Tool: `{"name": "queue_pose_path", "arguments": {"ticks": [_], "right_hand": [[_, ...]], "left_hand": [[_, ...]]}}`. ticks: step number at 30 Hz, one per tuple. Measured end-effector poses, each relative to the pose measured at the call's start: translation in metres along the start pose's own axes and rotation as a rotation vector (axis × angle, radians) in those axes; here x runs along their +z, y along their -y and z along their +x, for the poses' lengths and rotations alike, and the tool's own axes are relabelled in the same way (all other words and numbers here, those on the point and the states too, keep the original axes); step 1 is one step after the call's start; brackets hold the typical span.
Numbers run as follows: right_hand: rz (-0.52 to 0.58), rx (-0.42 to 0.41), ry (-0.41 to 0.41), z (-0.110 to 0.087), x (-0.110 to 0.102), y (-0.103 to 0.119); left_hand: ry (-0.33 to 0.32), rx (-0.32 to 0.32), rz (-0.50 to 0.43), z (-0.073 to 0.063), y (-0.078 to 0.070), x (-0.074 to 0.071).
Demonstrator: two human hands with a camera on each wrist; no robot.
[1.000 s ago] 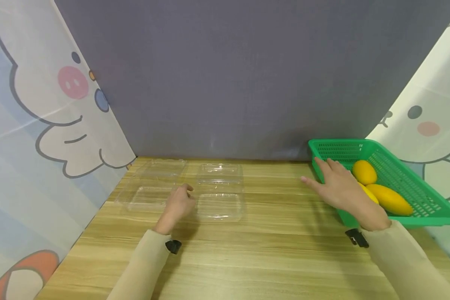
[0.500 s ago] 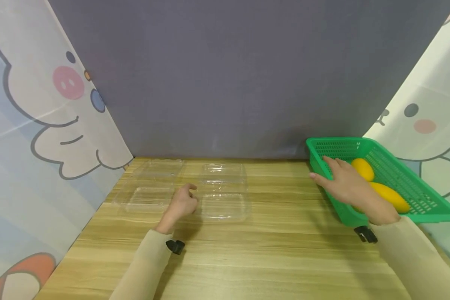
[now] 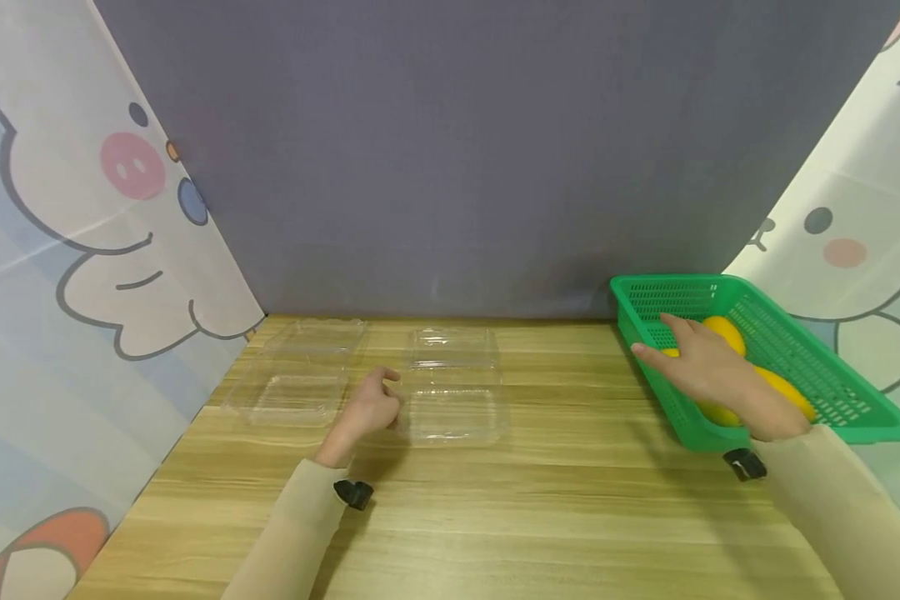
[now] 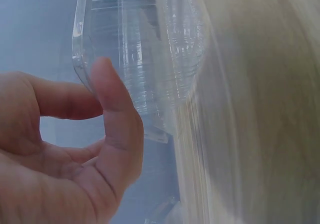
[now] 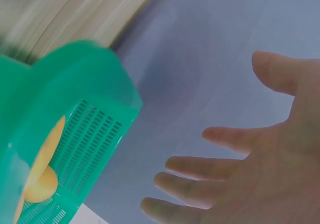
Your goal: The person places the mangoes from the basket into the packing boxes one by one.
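My left hand [image 3: 370, 407] pinches the left rim of an open clear plastic clamshell box [image 3: 453, 414] between thumb and finger. In the left wrist view the thumb [image 4: 112, 84] lies against the box's rim [image 4: 79, 39], with a finger behind it. A second open clear clamshell box [image 3: 296, 400] lies to the left of that hand. On the right my right hand [image 3: 708, 371] hovers over the green basket [image 3: 855, 400], fingers spread and holding nothing. Yellow mangoes [image 3: 726, 333] lie in the basket, partly hidden under the hand and forearm.
Both boxes and the basket stand on a wood-grain table [image 3: 540, 508]. A grey panel [image 3: 450, 167] rises at the table's back edge. Printed cartoon cloths [image 3: 37, 275] hang along both sides.
The clamshell box at my left hand has slid right along with the hand. My right hand has shifted right, further over the basket, its fingers still spread.
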State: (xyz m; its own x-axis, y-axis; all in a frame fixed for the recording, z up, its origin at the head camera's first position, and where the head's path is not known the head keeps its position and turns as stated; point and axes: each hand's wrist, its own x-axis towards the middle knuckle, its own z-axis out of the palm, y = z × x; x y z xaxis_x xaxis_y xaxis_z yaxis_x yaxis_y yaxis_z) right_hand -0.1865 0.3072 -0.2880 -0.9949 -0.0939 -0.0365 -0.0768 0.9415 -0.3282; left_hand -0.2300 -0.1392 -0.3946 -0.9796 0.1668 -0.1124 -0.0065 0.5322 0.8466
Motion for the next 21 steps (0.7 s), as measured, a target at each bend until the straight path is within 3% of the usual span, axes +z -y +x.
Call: {"name": "queue_pose_path", "arguments": {"ticks": [21], "right_hand": [[-0.027,0.048,0.054,-0.003,-0.008,-0.029]], "left_hand": [[0.020,-0.051,-0.196,0.003,0.000,0.010]]}}
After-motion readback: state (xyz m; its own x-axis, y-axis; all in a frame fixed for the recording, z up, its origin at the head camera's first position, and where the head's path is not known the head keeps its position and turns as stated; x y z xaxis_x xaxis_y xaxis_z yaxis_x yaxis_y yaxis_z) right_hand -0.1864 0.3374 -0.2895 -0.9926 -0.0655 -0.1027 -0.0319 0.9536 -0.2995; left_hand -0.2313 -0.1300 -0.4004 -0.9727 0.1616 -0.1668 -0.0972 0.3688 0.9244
